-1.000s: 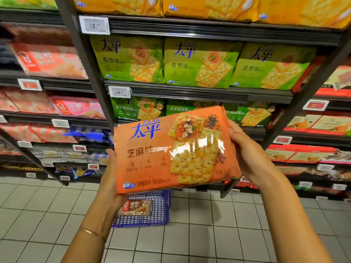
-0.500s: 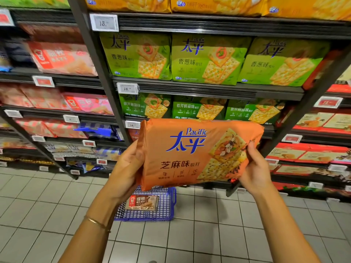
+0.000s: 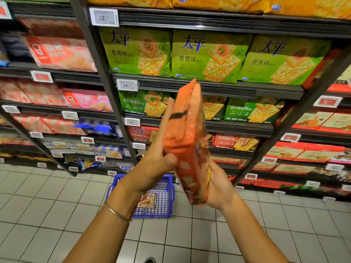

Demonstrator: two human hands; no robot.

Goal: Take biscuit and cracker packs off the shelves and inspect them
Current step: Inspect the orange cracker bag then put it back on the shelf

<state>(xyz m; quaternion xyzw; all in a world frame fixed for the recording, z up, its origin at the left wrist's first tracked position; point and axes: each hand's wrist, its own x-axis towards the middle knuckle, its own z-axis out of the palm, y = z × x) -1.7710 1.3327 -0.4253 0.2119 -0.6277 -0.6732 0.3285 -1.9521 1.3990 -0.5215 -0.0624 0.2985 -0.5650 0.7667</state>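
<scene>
An orange cracker pack (image 3: 187,141) stands on end between my two hands, its narrow sealed side facing me and its printed face turned to the right. My left hand (image 3: 157,164) presses flat against its left side, thumb on the near edge. Cupped under the lower right of the pack is my right hand (image 3: 218,185). The pack is blurred. Behind it, green cracker packs (image 3: 210,56) fill the shelf (image 3: 190,86) at chest height.
A blue wire basket (image 3: 163,198) with one small pack in it stands on the tiled floor below my hands. Dark shelf uprights (image 3: 98,76) slant left and right of me. Red and pink packs (image 3: 60,54) line the left bay, red boxes (image 3: 303,152) the right.
The orange pack has been turned from lying wide with its front toward me to standing upright, edge-on. My left hand moved to its flat side, my right hand slid under it.
</scene>
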